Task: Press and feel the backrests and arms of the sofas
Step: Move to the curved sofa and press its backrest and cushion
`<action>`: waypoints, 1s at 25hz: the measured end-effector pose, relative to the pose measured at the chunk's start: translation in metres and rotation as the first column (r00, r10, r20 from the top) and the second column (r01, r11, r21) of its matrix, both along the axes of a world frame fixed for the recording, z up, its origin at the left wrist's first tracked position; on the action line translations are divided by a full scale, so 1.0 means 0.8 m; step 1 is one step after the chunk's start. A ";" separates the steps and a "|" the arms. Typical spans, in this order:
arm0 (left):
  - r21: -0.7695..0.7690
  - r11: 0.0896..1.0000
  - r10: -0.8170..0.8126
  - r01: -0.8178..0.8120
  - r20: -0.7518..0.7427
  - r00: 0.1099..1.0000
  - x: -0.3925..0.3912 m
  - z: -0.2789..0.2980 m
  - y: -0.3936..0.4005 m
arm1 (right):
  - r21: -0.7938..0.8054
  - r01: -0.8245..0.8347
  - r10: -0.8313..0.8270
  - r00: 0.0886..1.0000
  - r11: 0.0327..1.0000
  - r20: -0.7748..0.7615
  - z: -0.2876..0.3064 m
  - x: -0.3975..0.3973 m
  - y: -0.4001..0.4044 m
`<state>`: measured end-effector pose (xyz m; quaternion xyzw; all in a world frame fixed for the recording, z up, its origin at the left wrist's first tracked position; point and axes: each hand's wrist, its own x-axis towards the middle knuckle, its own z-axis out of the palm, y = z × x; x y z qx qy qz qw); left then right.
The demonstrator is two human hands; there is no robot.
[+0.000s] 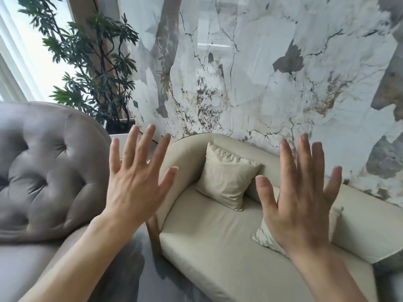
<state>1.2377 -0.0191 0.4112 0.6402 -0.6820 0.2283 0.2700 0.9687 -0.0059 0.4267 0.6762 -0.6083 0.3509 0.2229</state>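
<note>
A cream sofa stands against the marble wall, its curved arm at its left end and its low backrest running to the right. A grey tufted sofa fills the left side. My left hand is raised in the air with fingers spread, in front of the gap between the two sofas. My right hand is raised the same way over the cream seat. Neither hand touches a sofa and both hold nothing.
A plain cream cushion leans in the cream sofa's corner; a patterned cushion lies partly behind my right hand. A tall leafy plant in a dark pot stands behind the sofas beside a bright window. Grey floor shows between the sofas.
</note>
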 end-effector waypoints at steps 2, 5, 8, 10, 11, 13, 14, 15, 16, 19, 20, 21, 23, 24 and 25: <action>-0.001 1.000 0.002 -0.002 0.007 1.000 0.031 -0.003 -0.018 | 0.018 -0.010 0.010 1.000 1.000 -0.005 -0.001 0.030 -0.020; 0.012 1.000 0.005 -0.005 0.001 1.000 0.070 -0.007 -0.053 | 0.028 -0.019 0.019 1.000 0.999 0.001 -0.004 0.069 -0.060; 0.016 1.000 -0.004 0.004 0.007 1.000 0.092 -0.010 -0.097 | 0.025 -0.012 0.011 1.000 1.000 0.016 -0.012 0.095 -0.104; 0.013 1.000 -0.021 0.020 0.014 1.000 0.100 -0.010 -0.134 | 0.021 0.002 -0.003 1.000 1.000 0.030 -0.018 0.105 -0.136; 0.007 1.000 -0.027 0.027 0.023 0.999 0.102 -0.010 -0.156 | 0.020 0.012 -0.013 0.999 1.000 0.042 -0.021 0.110 -0.157; 0.013 0.999 -0.047 0.046 0.050 0.998 0.105 -0.009 -0.205 | 0.021 0.033 -0.034 0.998 0.999 0.062 -0.027 0.117 -0.202; 0.024 0.998 -0.059 0.058 0.060 0.996 0.105 -0.006 -0.232 | 0.021 0.036 -0.037 0.996 0.999 0.082 -0.027 0.120 -0.228; 0.030 0.997 -0.070 0.068 0.070 0.995 0.105 -0.002 -0.261 | 0.020 0.041 -0.043 0.993 0.999 0.107 -0.027 0.122 -0.254; 0.033 0.997 -0.076 0.073 0.080 0.994 0.105 0.001 -0.288 | 0.019 0.054 -0.056 0.991 0.998 0.120 -0.027 0.124 -0.278; 0.058 0.993 -0.104 0.099 0.086 0.991 0.104 0.009 -0.365 | 0.037 0.085 -0.090 0.985 0.996 0.149 -0.028 0.125 -0.344; 0.063 0.991 -0.120 0.115 0.086 0.989 0.103 0.011 -0.390 | 0.047 0.100 -0.106 0.984 0.994 0.145 -0.027 0.125 -0.365; 0.070 0.989 -0.138 0.132 0.087 0.987 0.103 0.012 -0.413 | 0.059 0.120 -0.127 0.983 0.991 0.133 -0.027 0.124 -0.384; 0.083 0.982 -0.177 0.171 0.078 0.981 0.100 0.010 -0.454 | 0.070 0.154 -0.162 0.979 0.986 0.122 -0.027 0.123 -0.416; 0.091 0.977 -0.199 0.192 0.071 0.978 0.098 0.007 -0.474 | 0.075 0.173 -0.181 0.977 0.982 0.116 -0.028 0.121 -0.431; 0.099 0.973 -0.217 0.210 0.068 0.974 0.096 0.003 -0.492 | 0.081 0.195 -0.203 0.974 0.978 0.105 -0.030 0.120 -0.443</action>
